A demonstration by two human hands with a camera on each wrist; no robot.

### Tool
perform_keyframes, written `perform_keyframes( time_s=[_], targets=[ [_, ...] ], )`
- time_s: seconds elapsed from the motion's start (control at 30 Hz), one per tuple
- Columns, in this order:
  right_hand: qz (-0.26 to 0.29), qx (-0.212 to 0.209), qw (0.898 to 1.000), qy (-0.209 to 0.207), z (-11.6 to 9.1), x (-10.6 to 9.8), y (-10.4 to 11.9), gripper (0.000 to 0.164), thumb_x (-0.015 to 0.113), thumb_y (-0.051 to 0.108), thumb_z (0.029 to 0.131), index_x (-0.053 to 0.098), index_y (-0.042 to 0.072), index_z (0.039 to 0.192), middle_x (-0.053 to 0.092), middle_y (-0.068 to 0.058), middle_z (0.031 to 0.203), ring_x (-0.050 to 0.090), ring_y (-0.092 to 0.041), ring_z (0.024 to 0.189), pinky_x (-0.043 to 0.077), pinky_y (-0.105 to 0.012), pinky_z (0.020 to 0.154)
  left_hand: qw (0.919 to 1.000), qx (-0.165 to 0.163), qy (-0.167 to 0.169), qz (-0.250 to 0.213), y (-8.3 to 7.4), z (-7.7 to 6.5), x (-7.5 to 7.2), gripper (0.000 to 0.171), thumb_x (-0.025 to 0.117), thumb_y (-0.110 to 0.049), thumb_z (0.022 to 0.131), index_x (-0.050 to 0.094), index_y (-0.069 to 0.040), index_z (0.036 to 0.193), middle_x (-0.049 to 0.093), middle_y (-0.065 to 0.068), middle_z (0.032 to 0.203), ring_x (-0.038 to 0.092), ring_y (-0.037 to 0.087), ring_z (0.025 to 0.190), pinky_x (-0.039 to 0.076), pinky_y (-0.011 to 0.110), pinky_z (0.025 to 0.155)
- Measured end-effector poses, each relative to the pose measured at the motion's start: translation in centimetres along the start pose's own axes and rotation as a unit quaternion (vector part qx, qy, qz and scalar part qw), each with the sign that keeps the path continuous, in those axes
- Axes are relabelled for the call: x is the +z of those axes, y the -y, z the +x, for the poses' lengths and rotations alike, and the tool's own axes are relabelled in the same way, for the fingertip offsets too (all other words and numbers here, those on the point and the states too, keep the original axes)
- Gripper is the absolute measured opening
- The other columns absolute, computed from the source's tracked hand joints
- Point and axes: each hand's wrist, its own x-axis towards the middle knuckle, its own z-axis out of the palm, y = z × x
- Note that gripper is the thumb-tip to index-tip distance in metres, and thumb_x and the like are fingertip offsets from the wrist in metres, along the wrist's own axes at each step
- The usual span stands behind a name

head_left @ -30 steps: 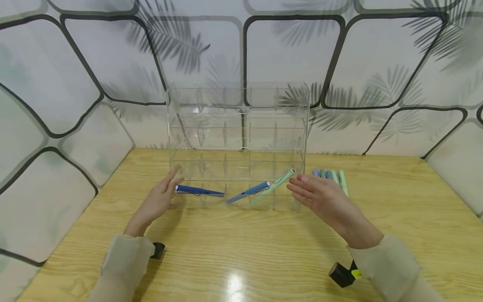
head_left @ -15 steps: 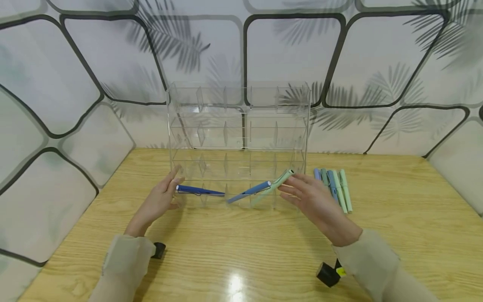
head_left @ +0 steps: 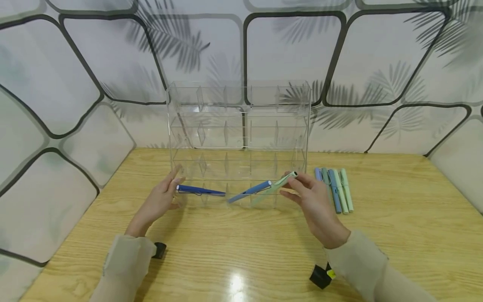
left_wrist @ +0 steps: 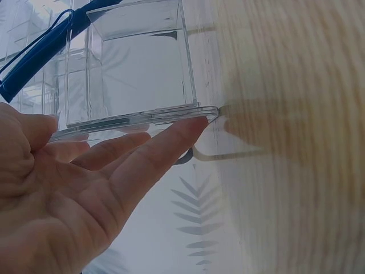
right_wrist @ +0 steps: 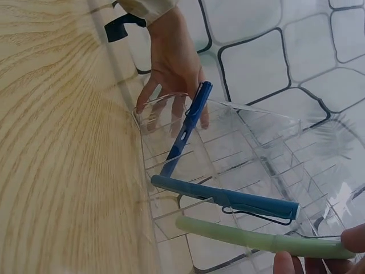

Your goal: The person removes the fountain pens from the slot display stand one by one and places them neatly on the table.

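A clear acrylic organizer (head_left: 237,148) with tiers of small compartments stands on the wooden table. My left hand (head_left: 156,201) rests against its left side; in the left wrist view the fingers (left_wrist: 154,154) lie nearly straight along the wall. Near its cap end, a light green pen (right_wrist: 256,238) is pinched by my right hand (head_left: 318,209), its lower end within the bottom row. Also leaning in that row are a medium blue pen (head_left: 249,191), close to the green one, and a dark blue pen (head_left: 200,191) slanting by my left hand.
Right of the organizer, several pens (head_left: 336,191) in purple, blue and green shades lie side by side on the table (head_left: 211,260). Behind it rises a patterned wall (head_left: 294,54). A black wrist device (head_left: 320,277) hangs below my right sleeve.
My right hand has moved left from beside the green pen and now pinches its upper end, which shifted slightly right. The left hand stays at the organizer's side.
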Motion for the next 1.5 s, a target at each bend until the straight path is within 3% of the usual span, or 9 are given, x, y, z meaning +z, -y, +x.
perform_keyframes(
  time_s=[0.27,0.5,0.77,1.07,1.37,1.5],
  targets=[
    [0.042,-0.045,0.998,-0.008,-0.3,-1.2,1.2,0.02,0.049,0.012,0.109,0.059,-0.004,0.116,0.059,-0.007,0.115,0.061,-0.018,0.107,0.049,-0.035,0.098,1.0,0.003,-0.003,0.008,0.0,0.0,-0.1,0.057,0.025,-0.026,0.114,0.003,-0.011,0.165,0.032,0.035,0.154,0.049,0.036,0.102,0.057,0.047,0.082],
    [0.122,-0.056,0.991,-0.012,-0.1,-2.8,2.2,0.021,0.055,0.015,0.106,0.062,-0.001,0.117,0.053,-0.006,0.12,0.062,-0.017,0.108,0.048,-0.034,0.099,1.0,0.001,-0.003,0.007,0.1,0.0,-0.1,0.057,0.025,-0.028,0.114,0.003,-0.012,0.165,0.032,0.034,0.155,0.048,0.036,0.103,0.057,0.048,0.082],
    [0.221,-0.09,0.971,-0.006,0.4,-5.2,3.0,0.016,0.065,0.014,0.101,0.065,0.002,0.11,0.058,-0.006,0.115,0.062,-0.021,0.103,0.051,-0.037,0.096,0.9999,0.002,-0.008,0.015,0.0,0.0,-0.2,0.057,0.025,-0.027,0.114,0.003,-0.012,0.165,0.033,0.034,0.154,0.05,0.038,0.106,0.057,0.047,0.082],
    [0.303,-0.103,0.947,0.003,1.4,-8.9,3.8,0.016,0.062,0.009,0.101,0.063,-0.004,0.111,0.061,-0.011,0.11,0.061,-0.026,0.104,0.053,-0.04,0.093,0.9999,0.006,-0.01,0.011,0.1,0.1,-0.1,0.056,0.026,-0.025,0.114,0.004,-0.011,0.165,0.033,0.035,0.154,0.051,0.045,0.111,0.057,0.048,0.081],
    [0.294,-0.067,0.953,-0.013,3.4,-12.5,3.9,0.016,0.06,0.009,0.102,0.068,-0.004,0.108,0.063,-0.01,0.104,0.062,-0.024,0.102,0.055,-0.037,0.089,0.9999,0.005,-0.009,0.001,0.1,0.1,0.0,0.057,0.026,-0.027,0.114,0.004,-0.011,0.165,0.032,0.035,0.154,0.043,0.054,0.126,0.057,0.048,0.081],
    [0.3,-0.053,0.952,-0.014,4.1,-13.6,4.0,0.017,0.059,0.007,0.103,0.071,-0.005,0.102,0.064,-0.01,0.098,0.062,-0.024,0.095,0.056,-0.038,0.085,1.0,0.0,-0.008,0.0,0.1,0.1,0.0,0.057,0.026,-0.027,0.114,0.003,-0.013,0.165,0.032,0.035,0.155,0.05,0.048,0.113,0.056,0.049,0.082]
  ],
)
